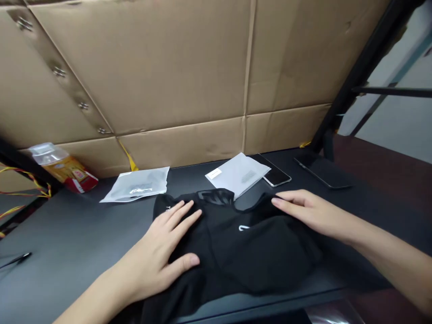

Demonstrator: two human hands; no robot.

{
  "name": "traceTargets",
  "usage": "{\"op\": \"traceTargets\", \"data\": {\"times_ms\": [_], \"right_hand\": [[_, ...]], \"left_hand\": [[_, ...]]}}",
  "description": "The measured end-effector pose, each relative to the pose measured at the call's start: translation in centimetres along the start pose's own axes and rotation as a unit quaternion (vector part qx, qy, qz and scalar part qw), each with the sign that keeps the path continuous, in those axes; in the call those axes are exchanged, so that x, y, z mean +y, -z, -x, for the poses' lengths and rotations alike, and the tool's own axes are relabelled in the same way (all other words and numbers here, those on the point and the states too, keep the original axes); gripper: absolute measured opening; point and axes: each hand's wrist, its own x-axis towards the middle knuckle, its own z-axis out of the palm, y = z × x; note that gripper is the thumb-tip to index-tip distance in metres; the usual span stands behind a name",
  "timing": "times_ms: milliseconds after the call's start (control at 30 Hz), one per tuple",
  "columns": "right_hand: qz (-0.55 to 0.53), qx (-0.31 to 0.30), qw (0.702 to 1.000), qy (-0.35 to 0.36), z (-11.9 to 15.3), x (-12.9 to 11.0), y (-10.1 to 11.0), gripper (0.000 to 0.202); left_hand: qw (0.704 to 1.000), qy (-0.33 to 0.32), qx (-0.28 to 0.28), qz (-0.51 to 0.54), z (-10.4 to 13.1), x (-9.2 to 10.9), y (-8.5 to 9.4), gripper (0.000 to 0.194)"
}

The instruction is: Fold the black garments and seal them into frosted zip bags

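The left hand (pixel 162 254) rests spread wide on the garment (pixel 243 256); the right hand (pixel 312 211) touches its right side, whether pinching I cannot tell. The garment lies along the bench's (pixel 84 243) near edge, a phone (pixel 276 173) toward the far edge.

Left fingers (pixel 187 223) spread flat, thumb (pixel 184 264) apart; right fingers (pixel 293 195) pinched together, both forearms (pixel 101 288) slanting inward

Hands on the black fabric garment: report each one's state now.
Left hand: open, spread on the black fabric garment.
Right hand: touching the garment's upper edge; whether it grips cannot be told.
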Motion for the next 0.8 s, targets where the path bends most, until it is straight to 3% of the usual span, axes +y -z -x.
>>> {"op": "traceTargets", "data": {"times_ms": [100, 167, 233, 300, 400, 500, 600, 700, 800], "right_hand": [[0.042, 0.068, 0.997, -0.023, -1.3, 1.2, 0.9, 0.038], [0.161, 0.166, 0.972, 0.040, -1.5, 1.4, 0.6, 0.035], [0.251, 0.219, 0.933, 0.132, -1.1, 0.9, -0.6, 0.035], [0.304, 0.189, 0.906, 0.226, -0.5, -0.2, -2.3, 0.036], [0.353, 0.062, 0.888, 0.288, -0.3, -1.6, -4.9, 0.048], [0.368, -0.045, 0.895, 0.249, -1.1, -1.8, -6.3, 0.059], [0.361, -0.081, 0.908, 0.198, -2.0, -1.6, -6.4, 0.064], [0.343, -0.093, 0.918, 0.177, -2.6, -2.0, -5.3, 0.062], [0.309, -0.062, 0.930, 0.188, -3.3, -3.2, -3.9, 0.052]], "left_hand": [[0.999, -0.008, -0.033, 0.006, 0.9, 0.9, 0.1, 0.090], [0.999, -0.005, -0.034, 0.005, 0.9, 1.4, 0.5, 0.094], [1.000, 0.003, -0.018, 0.011, 0.1, 1.5, 1.0, 0.089], [1.000, 0.012, -0.002, 0.029, -1.4, 1.4, 1.1, 0.078], [0.997, 0.007, -0.006, 0.072, -4.0, 1.1, 0.0, 0.071], [0.995, 0.004, -0.036, 0.097, -5.9, 1.0, -2.1, 0.076], [0.993, 0.000, -0.061, 0.105, -6.6, 0.1, -3.1, 0.071], [0.997, 0.007, -0.024, 0.076, -6.3, -3.3, -2.0, 0.056], [0.996, 0.061, 0.036, -0.049, -5.1, -8.8, 0.2, 0.043]]}}
